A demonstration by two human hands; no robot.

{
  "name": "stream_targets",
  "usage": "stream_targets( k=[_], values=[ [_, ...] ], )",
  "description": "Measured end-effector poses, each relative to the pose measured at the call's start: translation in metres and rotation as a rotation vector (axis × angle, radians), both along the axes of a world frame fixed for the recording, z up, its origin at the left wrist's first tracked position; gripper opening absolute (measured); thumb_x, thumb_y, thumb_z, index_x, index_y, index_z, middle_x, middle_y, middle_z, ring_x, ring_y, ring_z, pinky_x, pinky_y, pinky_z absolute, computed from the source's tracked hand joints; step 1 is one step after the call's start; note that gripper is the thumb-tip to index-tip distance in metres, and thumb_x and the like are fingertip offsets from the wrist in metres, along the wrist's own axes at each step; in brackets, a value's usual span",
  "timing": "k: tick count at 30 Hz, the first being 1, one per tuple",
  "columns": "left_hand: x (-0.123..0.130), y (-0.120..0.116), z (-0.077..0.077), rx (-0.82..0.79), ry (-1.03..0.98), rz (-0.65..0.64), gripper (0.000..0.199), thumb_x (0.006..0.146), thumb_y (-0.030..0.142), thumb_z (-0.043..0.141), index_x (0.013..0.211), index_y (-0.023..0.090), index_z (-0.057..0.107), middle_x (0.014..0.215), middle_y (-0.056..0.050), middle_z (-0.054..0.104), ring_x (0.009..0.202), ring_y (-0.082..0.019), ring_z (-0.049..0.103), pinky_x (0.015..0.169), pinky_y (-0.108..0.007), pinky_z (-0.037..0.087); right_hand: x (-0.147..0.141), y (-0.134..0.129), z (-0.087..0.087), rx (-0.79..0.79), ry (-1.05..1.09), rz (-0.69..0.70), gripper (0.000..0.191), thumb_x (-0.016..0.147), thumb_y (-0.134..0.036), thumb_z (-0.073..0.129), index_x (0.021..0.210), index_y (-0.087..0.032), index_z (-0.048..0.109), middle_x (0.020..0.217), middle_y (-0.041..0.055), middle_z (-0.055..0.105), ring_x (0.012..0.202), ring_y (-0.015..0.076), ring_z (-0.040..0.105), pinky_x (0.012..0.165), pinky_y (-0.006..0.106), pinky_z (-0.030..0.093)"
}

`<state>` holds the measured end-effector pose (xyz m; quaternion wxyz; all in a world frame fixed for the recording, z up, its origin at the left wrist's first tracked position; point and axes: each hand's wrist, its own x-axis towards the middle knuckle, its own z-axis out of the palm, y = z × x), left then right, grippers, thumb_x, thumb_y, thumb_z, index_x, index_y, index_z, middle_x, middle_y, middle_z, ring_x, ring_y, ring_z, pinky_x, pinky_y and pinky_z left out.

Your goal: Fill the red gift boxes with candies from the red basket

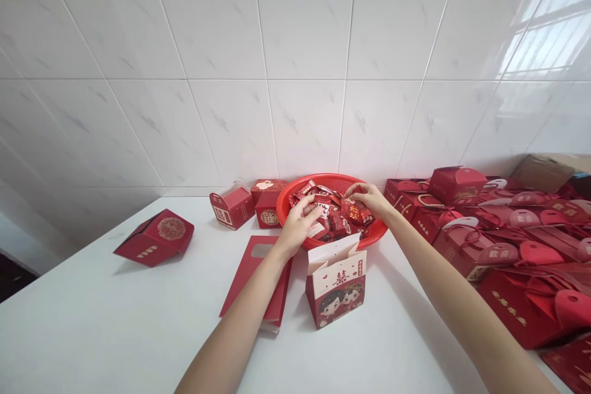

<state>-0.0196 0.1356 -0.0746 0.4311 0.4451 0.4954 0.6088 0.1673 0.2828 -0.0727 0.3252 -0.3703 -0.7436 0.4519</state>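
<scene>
A red plastic basket [379, 236] filled with small red candy packets [341, 225] stands against the wall. My left hand [300, 225] is over its left side, thumb and fingers closed on a red-and-white candy packet [322, 202]. Over the right side, my right hand [369, 198] has its fingertips pinched together among the packets; what they hold is too small to make out. In front of the basket stands an upright candy box [339, 292] printed with two cartoon figures, its top flaps open. Left of it, partly behind my left forearm, lie flat red folded boxes [247, 274].
Behind the flat boxes stand several small red boxes [232, 205]. Another red box [159, 237] sits tilted at the far left of the white table [92, 332]. Many closed red gift boxes [498, 234] crowd the right side, with a brown carton [542, 172] behind. A tiled wall [305, 123] bounds the back.
</scene>
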Motion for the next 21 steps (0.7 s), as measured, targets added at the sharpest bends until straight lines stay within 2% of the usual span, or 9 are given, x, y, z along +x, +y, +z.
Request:
stream_targets(
  k=[3,5,7,9,11,14,16,19,21],
  values=[
    [-0.002,0.002,-0.003,0.028,-0.018,-0.018,0.049,0.076,0.037,0.078,0.120,0.020,0.066,0.111,-0.008,0.070,0.109,-0.024,0.064,0.094,-0.035,0.051,0.000,0.017,-0.001,0.062,-0.117,-0.182,0.014,0.082,-0.024,0.053,0.090,-0.014,0.061,0.079,0.0020,0.064,0.050,0.0068,0.042,0.050,0.023,0.037],
    [-0.004,0.004,-0.005,0.049,-0.028,-0.021,0.052,0.075,0.036,0.079,0.123,0.020,0.065,0.113,-0.009,0.070,0.110,-0.024,0.064,0.097,-0.036,0.049,-0.001,0.028,0.000,0.095,-0.239,-0.237,0.013,0.089,-0.023,0.057,0.095,-0.013,0.062,0.085,0.0036,0.064,0.061,0.0101,0.053,0.057,0.025,0.046],
    [-0.005,0.004,-0.006,0.050,-0.024,-0.024,0.053,0.076,0.036,0.079,0.125,0.021,0.064,0.114,-0.009,0.070,0.110,-0.024,0.064,0.098,-0.036,0.049,-0.005,0.036,0.002,0.128,-0.360,-0.225,0.018,0.093,-0.028,0.061,0.102,-0.012,0.063,0.098,0.0059,0.065,0.080,0.0148,0.062,0.071,0.030,0.054],
    [-0.005,0.003,-0.005,0.030,-0.020,-0.023,0.053,0.076,0.037,0.079,0.125,0.021,0.064,0.115,-0.010,0.070,0.111,-0.024,0.064,0.096,-0.036,0.050,-0.012,0.039,0.004,0.148,-0.463,-0.173,0.025,0.095,-0.033,0.062,0.111,-0.014,0.063,0.112,0.0075,0.064,0.097,0.0186,0.063,0.084,0.037,0.055],
    [-0.004,0.002,-0.004,0.000,-0.028,-0.018,0.055,0.076,0.038,0.079,0.126,0.022,0.063,0.116,-0.010,0.069,0.112,-0.025,0.064,0.093,-0.035,0.052,-0.019,0.040,0.005,0.143,-0.536,-0.124,0.028,0.096,-0.034,0.061,0.116,-0.015,0.062,0.119,0.0087,0.062,0.103,0.0205,0.063,0.089,0.041,0.055],
    [-0.002,-0.001,-0.001,-0.035,-0.053,-0.006,0.057,0.077,0.037,0.078,0.128,0.021,0.060,0.119,-0.010,0.067,0.115,-0.026,0.062,0.088,-0.034,0.053,-0.025,0.037,0.004,0.112,-0.546,-0.089,0.027,0.096,-0.035,0.060,0.116,-0.016,0.062,0.115,0.0081,0.063,0.099,0.0188,0.064,0.085,0.038,0.056],
    [-0.001,-0.002,0.001,-0.040,-0.070,-0.004,0.056,0.076,0.036,0.079,0.127,0.021,0.061,0.119,-0.010,0.068,0.115,-0.026,0.062,0.087,-0.033,0.054,-0.024,0.034,0.006,0.087,-0.461,-0.079,0.025,0.094,-0.036,0.063,0.105,-0.014,0.065,0.101,0.0061,0.066,0.086,0.0162,0.064,0.076,0.033,0.056],
    [-0.001,-0.001,0.001,-0.012,-0.093,-0.021,0.058,0.071,0.038,0.083,0.123,0.021,0.063,0.111,-0.009,0.070,0.109,-0.026,0.065,0.086,-0.034,0.054,-0.016,0.022,0.012,0.041,-0.210,-0.069,0.034,0.083,-0.046,0.070,0.081,-0.013,0.063,0.071,0.0013,0.060,0.064,0.0127,0.057,0.059,0.026,0.049],
    [-0.002,0.000,0.001,0.015,-0.104,-0.040,0.060,0.066,0.039,0.086,0.119,0.020,0.064,0.102,-0.007,0.071,0.101,-0.024,0.067,0.085,-0.033,0.053,-0.009,0.006,0.019,0.009,-0.010,-0.066,0.043,0.076,-0.057,0.070,0.077,-0.015,0.060,0.064,-0.0003,0.055,0.058,0.0113,0.052,0.050,0.024,0.042]
  ],
)
